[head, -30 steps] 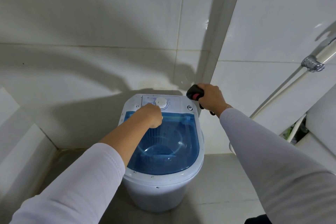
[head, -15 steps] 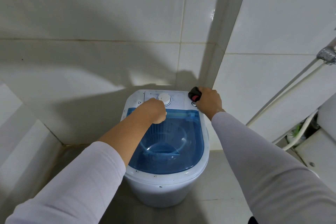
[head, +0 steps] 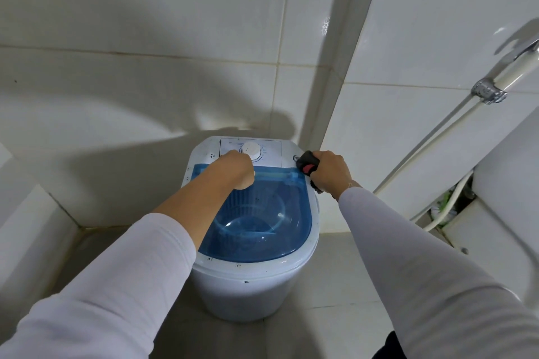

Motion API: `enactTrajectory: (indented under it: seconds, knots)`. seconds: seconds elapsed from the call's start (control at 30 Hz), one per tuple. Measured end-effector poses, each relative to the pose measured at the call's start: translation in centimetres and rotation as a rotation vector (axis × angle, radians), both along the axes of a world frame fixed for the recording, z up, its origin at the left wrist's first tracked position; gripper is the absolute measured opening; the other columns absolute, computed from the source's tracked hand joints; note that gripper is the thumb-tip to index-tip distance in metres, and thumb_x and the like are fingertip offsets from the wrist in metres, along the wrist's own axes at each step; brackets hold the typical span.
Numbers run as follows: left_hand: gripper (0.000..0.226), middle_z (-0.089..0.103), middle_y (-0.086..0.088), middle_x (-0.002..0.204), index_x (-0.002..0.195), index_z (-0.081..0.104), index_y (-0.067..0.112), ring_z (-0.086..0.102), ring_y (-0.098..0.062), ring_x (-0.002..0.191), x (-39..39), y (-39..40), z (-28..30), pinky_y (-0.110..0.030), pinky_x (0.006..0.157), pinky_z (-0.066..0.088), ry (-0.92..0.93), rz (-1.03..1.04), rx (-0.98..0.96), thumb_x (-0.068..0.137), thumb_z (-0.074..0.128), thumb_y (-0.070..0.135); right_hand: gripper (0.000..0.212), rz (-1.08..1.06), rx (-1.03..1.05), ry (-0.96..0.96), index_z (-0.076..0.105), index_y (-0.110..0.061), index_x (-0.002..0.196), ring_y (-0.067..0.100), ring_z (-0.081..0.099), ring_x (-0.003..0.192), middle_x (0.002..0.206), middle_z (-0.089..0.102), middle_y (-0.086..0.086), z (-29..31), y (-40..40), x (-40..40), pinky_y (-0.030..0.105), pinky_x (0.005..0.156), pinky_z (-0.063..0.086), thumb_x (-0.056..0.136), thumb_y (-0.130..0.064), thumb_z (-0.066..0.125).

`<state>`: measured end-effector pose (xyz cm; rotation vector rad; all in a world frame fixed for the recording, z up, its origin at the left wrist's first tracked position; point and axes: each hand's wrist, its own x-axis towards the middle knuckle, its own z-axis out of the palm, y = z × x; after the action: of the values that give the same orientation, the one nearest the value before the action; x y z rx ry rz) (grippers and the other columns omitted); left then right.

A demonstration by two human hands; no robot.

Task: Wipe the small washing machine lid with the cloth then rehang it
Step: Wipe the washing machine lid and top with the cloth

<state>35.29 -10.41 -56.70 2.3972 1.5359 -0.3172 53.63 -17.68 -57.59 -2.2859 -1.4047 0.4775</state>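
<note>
A small white washing machine (head: 248, 294) stands on the floor in a tiled corner. Its translucent blue lid (head: 262, 230) is closed, and the tub shows through it. Behind the lid is a white control panel with a round dial (head: 251, 149). My left hand (head: 236, 169) is a closed fist resting on the lid's rear edge, just in front of the dial. No cloth shows in it. My right hand (head: 329, 172) grips a black object with a red part (head: 306, 162) at the machine's right rear corner.
White tiled walls close in behind and on both sides. A white hose and pipe (head: 431, 137) run down the right wall from a chrome bracket (head: 487, 92). A white fixture (head: 510, 183) fills the right edge. A low tiled ledge (head: 17, 213) sits at left.
My right hand has brought the black object from beside the machine onto its right rear corner. My left fist has stayed at the lid's rear edge, shifting slightly left.
</note>
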Motion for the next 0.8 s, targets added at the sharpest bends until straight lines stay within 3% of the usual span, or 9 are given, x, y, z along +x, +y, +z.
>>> enactTrajectory:
  seconds: [0.07,0.13,0.27,0.43,0.57,0.7,0.8]
  knots:
    - [0.035,0.043,-0.002,0.072,0.065,0.042,0.01,0.045,-0.015,0.071,-0.2,0.1,-0.4,-0.026,0.074,0.038,-0.027,-0.005,-0.002,0.098,0.04,0.019,0.038,0.053,-0.021,-0.038,0.064,-0.019,0.111,0.033,0.065,0.082,0.101,0.069,0.015,0.1,-0.1,0.3,0.04,0.075,0.059,0.081,-0.005,0.046]
    - [0.034,0.041,-0.001,0.069,0.064,0.041,0.011,0.042,-0.013,0.065,-0.4,0.2,-0.6,-0.026,0.074,0.038,-0.04,-0.013,0.014,0.098,0.04,0.018,0.04,0.087,-0.04,-0.052,0.065,-0.02,0.111,0.031,0.062,0.074,0.1,0.069,0.015,0.2,-0.4,0.4,0.039,0.074,0.059,0.081,-0.004,0.044]
    - [0.019,0.042,0.0,0.07,0.088,0.049,0.008,0.042,-0.013,0.067,-0.6,-0.2,-0.7,-0.027,0.076,0.039,-0.086,0.017,0.01,0.098,0.037,0.019,0.042,0.114,-0.07,-0.068,0.062,-0.016,0.117,0.033,0.061,0.084,0.105,0.066,0.017,0.3,-1.5,0.6,0.044,0.083,0.056,0.084,0.0,0.041]
    - [0.033,0.049,-0.007,0.085,0.111,0.057,-0.001,0.045,-0.02,0.084,-0.9,-0.6,-0.4,-0.032,0.086,0.043,-0.085,0.018,0.004,0.099,0.033,0.018,0.039,0.136,-0.086,-0.052,0.063,-0.017,0.116,0.03,0.06,0.083,0.108,0.068,0.015,-0.4,-3.6,0.4,0.044,0.084,0.056,0.085,-0.002,0.044]
    - [0.036,0.059,-0.014,0.118,0.115,0.056,-0.002,0.047,-0.022,0.091,-1.2,-1.4,-0.2,-0.031,0.089,0.041,-0.107,0.057,-0.03,0.098,0.028,0.015,0.039,0.139,-0.074,-0.02,0.064,-0.019,0.116,0.028,0.058,0.076,0.105,0.068,0.014,-0.7,-5.8,-0.2,0.041,0.081,0.058,0.087,-0.001,0.045]
    - [0.041,0.053,-0.017,0.128,0.126,0.049,0.0,0.05,-0.03,0.116,-1.8,-2.3,-0.3,-0.037,0.097,0.04,-0.092,0.007,-0.024,0.101,0.029,0.026,0.038,0.169,-0.119,-0.016,0.063,-0.017,0.117,0.028,0.061,0.085,0.109,0.068,0.014,-0.4,-8.0,-0.7,0.043,0.086,0.056,0.088,-0.001,0.046]
    - [0.059,0.022,-0.013,0.157,0.15,0.021,0.011,0.021,-0.029,0.145,-2.4,-3.5,-0.7,-0.047,0.114,0.026,-0.058,-0.031,-0.007,0.1,0.031,0.041,0.039,0.198,-0.16,-0.012,0.066,-0.018,0.112,0.027,0.063,0.09,0.1,0.068,0.007,1.3,-8.9,-0.4,0.036,0.081,0.057,0.086,0.002,0.044]
